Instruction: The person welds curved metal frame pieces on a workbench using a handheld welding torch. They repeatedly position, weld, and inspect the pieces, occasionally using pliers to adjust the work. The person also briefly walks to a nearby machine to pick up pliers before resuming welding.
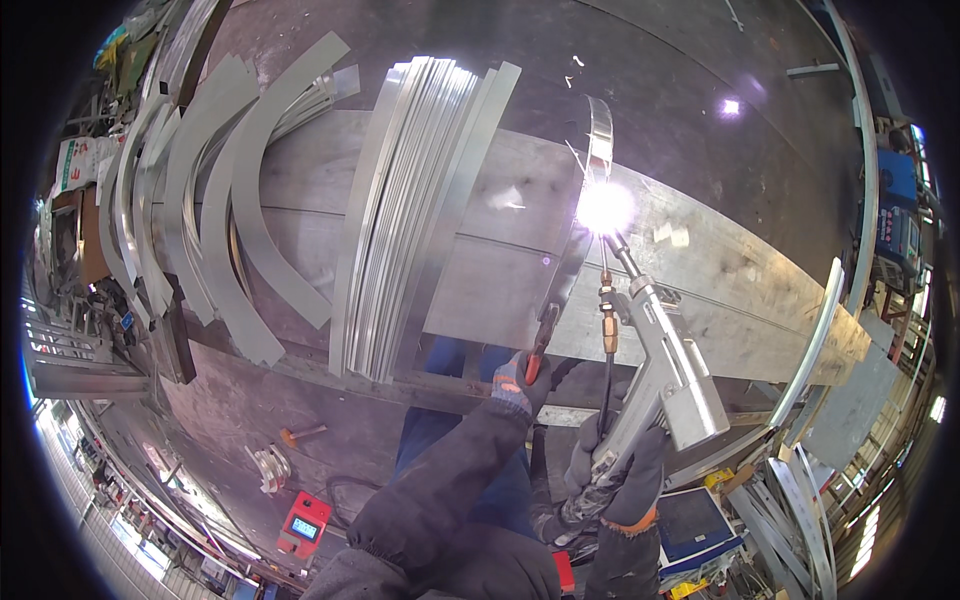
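Observation:
My left hand point(512, 382), in a dark glove with a grey and orange cuff, is closed on pliers point(543, 338) with a red handle. The plier jaws meet the near end of a thin curved metal strip point(567, 272). My right hand point(638, 488), also gloved, is wrapped round the grip of a silver welding gun point(655, 335). A thin wire feed tube with a brass fitting point(609, 325) runs beside its nozzle. At the gun's tip a glaring white light point(605, 208) burns on the strip and hides the spot beneath it. Beyond the glare, the strip's shiny far end point(600, 125) curves up.
A stack of long metal strips point(405, 220) lies across the bench plate point(500, 280), left of my work. Several curved flat pieces point(220, 210) lie further left. Below are a hammer point(302, 434), a wire spool point(268, 468) and a red device with a screen point(304, 524).

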`<state>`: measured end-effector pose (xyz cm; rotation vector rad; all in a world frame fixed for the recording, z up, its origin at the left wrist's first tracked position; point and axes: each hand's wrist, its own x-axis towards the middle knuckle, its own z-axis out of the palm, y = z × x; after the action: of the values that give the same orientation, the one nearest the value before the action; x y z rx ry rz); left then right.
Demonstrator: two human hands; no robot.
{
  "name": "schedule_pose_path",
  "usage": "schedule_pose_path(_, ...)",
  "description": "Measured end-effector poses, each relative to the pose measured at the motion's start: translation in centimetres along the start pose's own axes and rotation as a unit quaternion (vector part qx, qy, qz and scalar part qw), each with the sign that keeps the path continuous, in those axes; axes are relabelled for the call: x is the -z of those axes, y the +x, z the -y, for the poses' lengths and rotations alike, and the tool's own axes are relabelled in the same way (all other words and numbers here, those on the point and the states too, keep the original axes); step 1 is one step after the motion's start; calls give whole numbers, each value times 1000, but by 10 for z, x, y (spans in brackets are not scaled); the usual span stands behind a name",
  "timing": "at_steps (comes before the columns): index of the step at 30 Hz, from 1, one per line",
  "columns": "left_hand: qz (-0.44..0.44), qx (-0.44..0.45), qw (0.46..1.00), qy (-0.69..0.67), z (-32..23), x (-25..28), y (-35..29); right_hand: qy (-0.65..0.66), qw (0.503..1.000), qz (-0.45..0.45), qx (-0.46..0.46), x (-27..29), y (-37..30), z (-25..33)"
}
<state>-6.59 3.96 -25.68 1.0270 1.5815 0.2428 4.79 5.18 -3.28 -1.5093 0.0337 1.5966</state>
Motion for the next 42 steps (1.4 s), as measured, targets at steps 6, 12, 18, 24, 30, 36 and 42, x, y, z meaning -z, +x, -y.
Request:
schedule_pose_path(6,0,2,1000,2,-4,2,-1,13,999,28,-19,11,0,-8)
schedule_pose_path(12,17,8,1000,7,-8,5,0,17,999,25,-28,16,-4,-14)
schedule_pose_path(18,29,30,999,2,-5,3,1,11,998,57,-35,21,-7,-16)
schedule_pose_path(24,28,17,999,-4,1,1,2,32,997,52,-50,24,-8,-22)
schedule_pose_path(30,20,13,1000,4,-3,2,0,47,993,82,-67,30,-10,-26)
schedule_pose_path(36,18,4,1000,23,-8,5,0,62,990,96,-83,39,-11,-31)
schedule_pose_path(42,33,21,999,7,-7,4,0,82,989,83,-88,46,-17,-36)
